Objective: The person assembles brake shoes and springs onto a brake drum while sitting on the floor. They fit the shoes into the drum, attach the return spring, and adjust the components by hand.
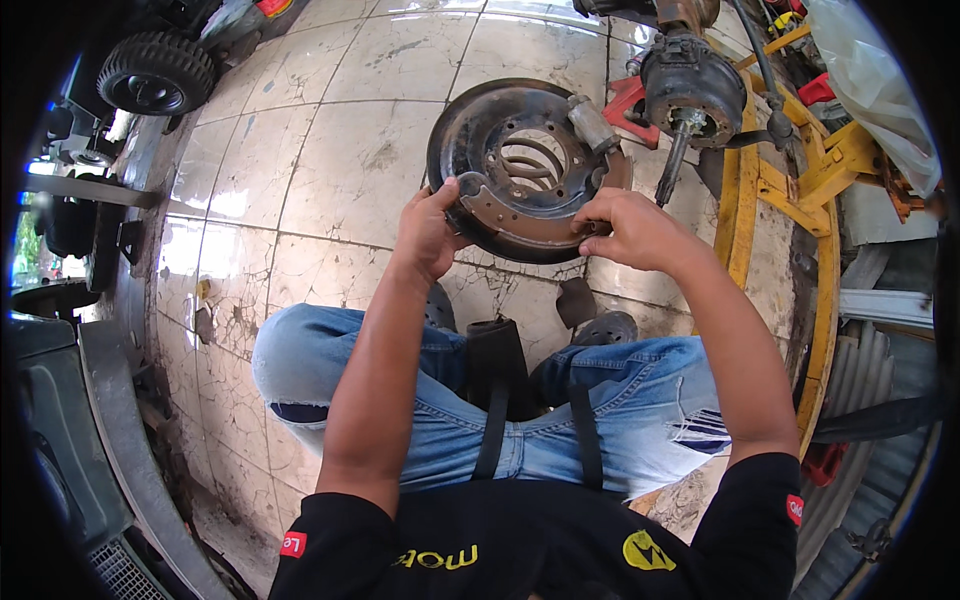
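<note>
In the upper middle of the frame is a round metal plate (480,140), dark, with a large hole at its centre and a brown curved brake shoe (525,224) along its lower side. It looks heavy and stiff, hard to bend or break, and worn dust could make it a little slippery. The left hand (430,232) grips the rim at lower left, thumb on top. The right hand (630,225) bends its fingers close together at the shoe's right part; whether they pinch something small, I cannot tell. The outer rim seems the surest hold; the metal cylinder (592,124) at the plate's upper right looks a poorer one.
</note>
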`<state>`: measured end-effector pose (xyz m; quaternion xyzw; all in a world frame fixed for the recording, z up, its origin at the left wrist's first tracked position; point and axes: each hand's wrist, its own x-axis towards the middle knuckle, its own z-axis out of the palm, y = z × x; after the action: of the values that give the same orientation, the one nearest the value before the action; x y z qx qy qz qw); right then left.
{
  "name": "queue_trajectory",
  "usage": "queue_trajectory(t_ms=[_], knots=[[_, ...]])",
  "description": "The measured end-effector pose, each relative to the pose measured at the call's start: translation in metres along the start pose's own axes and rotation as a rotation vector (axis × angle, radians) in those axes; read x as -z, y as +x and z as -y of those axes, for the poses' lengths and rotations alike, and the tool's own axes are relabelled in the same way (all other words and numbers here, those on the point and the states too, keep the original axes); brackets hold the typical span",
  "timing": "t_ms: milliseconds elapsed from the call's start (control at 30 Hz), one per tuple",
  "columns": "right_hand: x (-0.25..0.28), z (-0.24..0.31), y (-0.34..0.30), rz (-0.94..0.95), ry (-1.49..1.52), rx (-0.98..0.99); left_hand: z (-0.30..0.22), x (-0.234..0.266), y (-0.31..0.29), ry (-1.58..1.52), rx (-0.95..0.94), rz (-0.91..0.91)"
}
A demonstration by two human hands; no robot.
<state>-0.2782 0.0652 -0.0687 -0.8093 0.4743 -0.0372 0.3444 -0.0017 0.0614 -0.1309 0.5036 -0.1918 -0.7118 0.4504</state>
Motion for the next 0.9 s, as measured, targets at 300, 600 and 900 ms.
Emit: queue_trajectory(t_ms=[300,600,900], knots=[[0.018,0.001,0.009,0.055,0.676,-0.298,0.0,0.0,-0.006,0.064,-0.02,-0.081],[0.035,-0.006,0.013,-0.231,0.739,-0.222,-0.003,-0.01,-0.01,0.104,-0.027,-0.113],[0.041,-0.021,0.014,-0.367,0.822,-0.158,0.001,-0.012,-0.013,0.147,-0.029,-0.125]])
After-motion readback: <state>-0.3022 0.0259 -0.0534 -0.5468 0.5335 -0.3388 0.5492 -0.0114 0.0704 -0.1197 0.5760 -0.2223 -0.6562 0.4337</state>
